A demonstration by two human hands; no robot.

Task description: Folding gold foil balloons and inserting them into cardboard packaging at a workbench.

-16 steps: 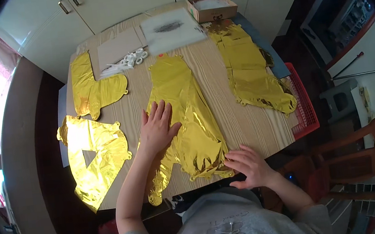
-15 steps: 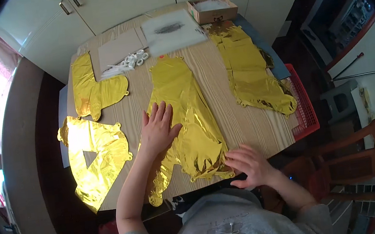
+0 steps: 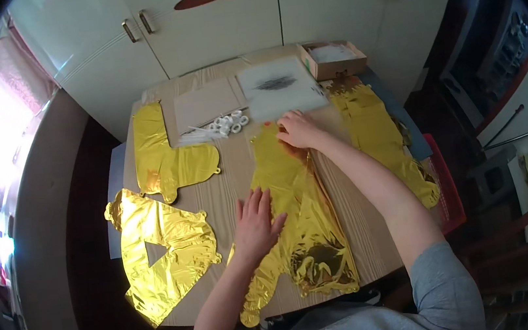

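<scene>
A flat gold foil balloon [image 3: 296,214], wrinkled and shiny, lies lengthwise in the middle of the wooden table. My left hand [image 3: 258,224] rests on its left side with the fingers stretched out, holding nothing. My right hand [image 3: 298,129] reaches across to the balloon's far end, fingers slightly bent and apart, touching the foil near its top right edge. To the left are a gold L-shaped balloon [image 3: 167,157] and, nearer me, another gold foil balloon [image 3: 167,236] with a triangular hole. A long gold balloon [image 3: 368,129] lies along the right side.
At the back are white ribbon rolls and sticks [image 3: 226,125], a beige board [image 3: 204,103], a whitish sheet [image 3: 280,84] with a dark smudge, and a cardboard box [image 3: 336,64]. A red basket [image 3: 448,188] stands by the right edge, a wooden chair [image 3: 518,249] beyond it.
My right hand has moved from the balloon's near right corner to its far end. The left hand stays on the balloon's left side. The whole view has shifted, showing more cupboard.
</scene>
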